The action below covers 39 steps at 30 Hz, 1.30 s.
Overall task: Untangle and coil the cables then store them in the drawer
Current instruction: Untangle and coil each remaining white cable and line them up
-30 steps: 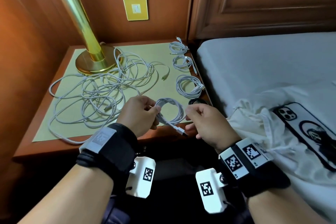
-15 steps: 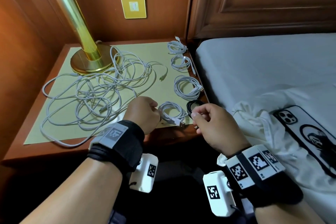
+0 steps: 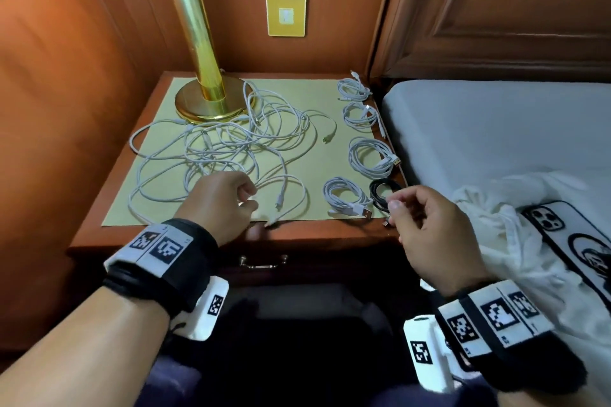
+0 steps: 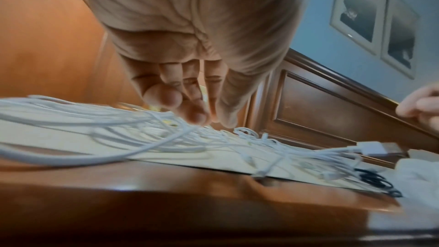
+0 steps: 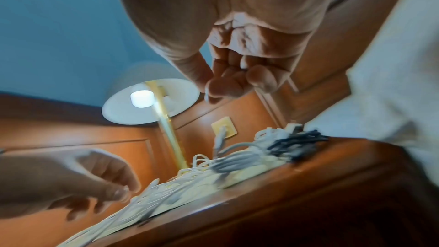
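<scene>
The bed (image 3: 479, 129) lies to my right, the counter (image 3: 330, 235) ahead with its drawer (image 3: 261, 263) closed below. The tangled white cables (image 3: 218, 149) sprawl across the yellow mat (image 3: 317, 96); four coiled white cables (image 3: 370, 158) and a coiled black cable (image 3: 380, 192) line its right edge. My left hand (image 3: 221, 201) hovers over the tangle, fingers loosely curled, gripping nothing. My right hand (image 3: 429, 231) hangs loosely curled, empty, near the black coil.

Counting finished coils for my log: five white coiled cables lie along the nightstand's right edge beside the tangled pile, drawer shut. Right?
Not quite: the head view shows four white coils and one black coil. The tangled pile and shut drawer are as you say.
</scene>
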Tool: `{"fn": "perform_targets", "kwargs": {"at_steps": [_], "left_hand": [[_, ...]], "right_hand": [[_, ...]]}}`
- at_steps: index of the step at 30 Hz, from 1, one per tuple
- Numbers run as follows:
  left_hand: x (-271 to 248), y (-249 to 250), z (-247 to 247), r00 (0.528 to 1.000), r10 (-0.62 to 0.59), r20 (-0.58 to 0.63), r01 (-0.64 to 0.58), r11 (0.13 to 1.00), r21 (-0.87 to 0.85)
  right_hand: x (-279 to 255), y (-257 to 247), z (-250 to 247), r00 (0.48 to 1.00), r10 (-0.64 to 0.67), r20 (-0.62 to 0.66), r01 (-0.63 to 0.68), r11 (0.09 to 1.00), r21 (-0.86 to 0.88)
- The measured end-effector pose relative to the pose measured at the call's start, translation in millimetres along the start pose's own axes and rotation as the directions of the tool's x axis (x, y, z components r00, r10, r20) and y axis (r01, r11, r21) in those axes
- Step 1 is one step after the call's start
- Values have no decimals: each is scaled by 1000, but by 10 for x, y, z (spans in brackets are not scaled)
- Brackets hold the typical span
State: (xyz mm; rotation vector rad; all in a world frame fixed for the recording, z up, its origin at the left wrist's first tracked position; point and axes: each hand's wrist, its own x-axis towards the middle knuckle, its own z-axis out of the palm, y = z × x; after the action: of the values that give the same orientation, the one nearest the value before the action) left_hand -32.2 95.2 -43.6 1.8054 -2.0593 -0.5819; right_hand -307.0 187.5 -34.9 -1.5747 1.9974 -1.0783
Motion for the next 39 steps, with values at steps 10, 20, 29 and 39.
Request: {"fn": "perform_targets", "kwargs": {"at_steps": [10,20,29,39], "left_hand": [[-191,-218,-229,993,23,114,-22,1000,-10],[-97,-328,-194,980,-34,195,20,997,73],[-56,-562,-232,967,-155,204,110,970,217],[-153,-550,-288,980,-193,-37,194,981,24]], "right_hand": [[52,-856,569,875,8,484,-26,999,30],[396,-1038,1097,787,312,532,-162,937,-310],[402,-1166,1269,869,212,448,-169,977,-133],[393,-1237,919,999,-21,26,12,943,333]]}}
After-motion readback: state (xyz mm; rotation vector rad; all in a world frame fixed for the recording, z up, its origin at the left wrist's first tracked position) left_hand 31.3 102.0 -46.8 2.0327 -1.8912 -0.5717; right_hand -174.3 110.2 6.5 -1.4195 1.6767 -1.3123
